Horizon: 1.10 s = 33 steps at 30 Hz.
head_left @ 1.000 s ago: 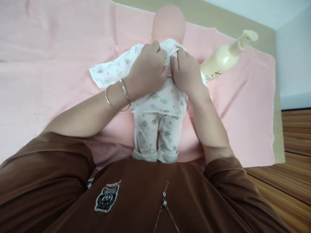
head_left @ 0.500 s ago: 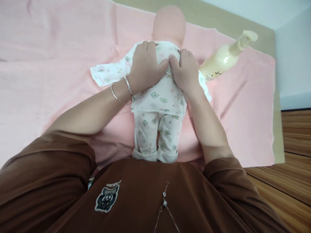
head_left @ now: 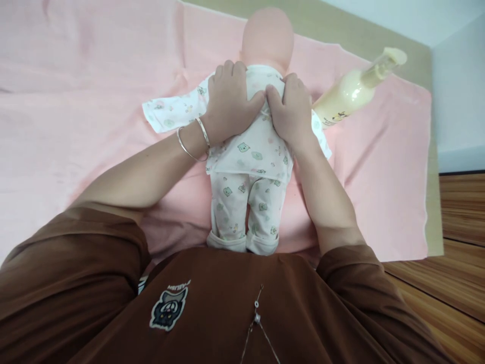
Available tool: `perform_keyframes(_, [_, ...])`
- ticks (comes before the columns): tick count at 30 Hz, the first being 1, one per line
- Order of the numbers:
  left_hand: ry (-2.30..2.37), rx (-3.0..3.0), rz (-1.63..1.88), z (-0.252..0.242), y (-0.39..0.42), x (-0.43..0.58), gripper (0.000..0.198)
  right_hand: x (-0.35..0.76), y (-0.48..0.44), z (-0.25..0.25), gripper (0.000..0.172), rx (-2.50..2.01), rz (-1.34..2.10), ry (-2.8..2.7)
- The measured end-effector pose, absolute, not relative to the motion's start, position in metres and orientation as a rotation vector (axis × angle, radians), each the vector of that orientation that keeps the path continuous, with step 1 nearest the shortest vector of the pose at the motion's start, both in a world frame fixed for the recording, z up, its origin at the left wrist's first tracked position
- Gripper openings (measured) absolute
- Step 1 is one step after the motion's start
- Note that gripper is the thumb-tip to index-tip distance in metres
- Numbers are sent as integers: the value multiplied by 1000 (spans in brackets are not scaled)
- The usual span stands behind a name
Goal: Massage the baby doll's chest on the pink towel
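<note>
A baby doll (head_left: 268,35) lies on its back on a pink cloth (head_left: 94,101), dressed in a white printed top (head_left: 253,151) and matching trousers (head_left: 244,212). My left hand (head_left: 229,103) lies flat on the doll's chest and left shoulder, fingers stretched out over the top. My right hand (head_left: 291,108) rests the same way on the other side of the chest, thumb near the middle seam. Two thin bangles (head_left: 193,141) sit on my left wrist. One empty sleeve (head_left: 170,111) of the top spreads out to the left.
A cream pump bottle (head_left: 356,91) lies on the cloth just right of the doll's shoulder. The pink cloth covers a light wooden surface (head_left: 435,202) whose right edge drops to a wood floor (head_left: 462,273). My brown shirt (head_left: 212,313) fills the foreground.
A second ago both hands pinched the top's fabric at the doll's neck. They have since let go and flattened onto the chest, smoothing the top down.
</note>
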<state>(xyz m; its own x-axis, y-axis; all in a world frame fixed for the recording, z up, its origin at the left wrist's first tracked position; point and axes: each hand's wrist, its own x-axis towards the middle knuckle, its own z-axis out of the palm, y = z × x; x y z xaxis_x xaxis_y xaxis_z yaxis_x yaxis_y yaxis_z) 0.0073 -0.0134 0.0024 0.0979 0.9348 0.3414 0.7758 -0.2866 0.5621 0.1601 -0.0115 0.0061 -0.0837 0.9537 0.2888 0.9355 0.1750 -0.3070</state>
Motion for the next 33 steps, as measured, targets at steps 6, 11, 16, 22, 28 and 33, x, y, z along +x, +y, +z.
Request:
perform_keyframes(6, [1734,2118,999,0,-10,9,24,160,-11,5,25,-1789,44,-2037])
perform_keyframes(11, [1756,2117,912,3,-12,10,24,159,-9,5,26,-1792,26,-2031])
perform_keyframes(16, [1786,2286,752,17,-29,11,27,159,-11,5,27,-1787,23,-2016])
perform_keyframes(22, [1666,2451,702,27,-40,9,24,159,-14,8,28,-1794,-15,-2081])
perform_keyframes(28, [1710,2283,774,16,-18,5,14,149,-34,23,30,-1770,-29,-2194])
perform_keyframes(33, [1740,2250,751,10,-12,5,15,136,-56,37,31,-1718,62,-2242])
